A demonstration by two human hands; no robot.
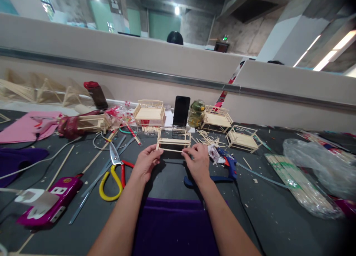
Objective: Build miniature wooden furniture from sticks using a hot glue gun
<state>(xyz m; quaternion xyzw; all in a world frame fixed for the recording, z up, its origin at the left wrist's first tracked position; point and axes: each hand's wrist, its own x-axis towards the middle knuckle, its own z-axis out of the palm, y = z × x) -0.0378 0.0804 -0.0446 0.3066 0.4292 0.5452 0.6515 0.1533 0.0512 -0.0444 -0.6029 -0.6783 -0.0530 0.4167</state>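
Observation:
Between both hands is a small frame of thin wooden sticks point(174, 141), shaped like a miniature bench or bed. My left hand point(147, 162) pinches its lower left corner between thumb and fingers. At the lower right corner, my right hand point(198, 160) has its fingertips closed on the frame. Just behind the frame a black phone point(181, 111) stands upright on a holder. A blue hot glue gun point(229, 163) lies right of my right hand. Scissors point(114, 170) with yellow and red handles rest left of my left hand.
Finished miniature stick beds point(150, 113) stand behind, with others point(217, 118) to the right. Loose stick pieces point(210, 138) litter the table. A purple power strip point(52, 200) lies at left; bagged sticks point(300, 181) lie at right. A green-lidded bottle point(197, 113) stands near the partition.

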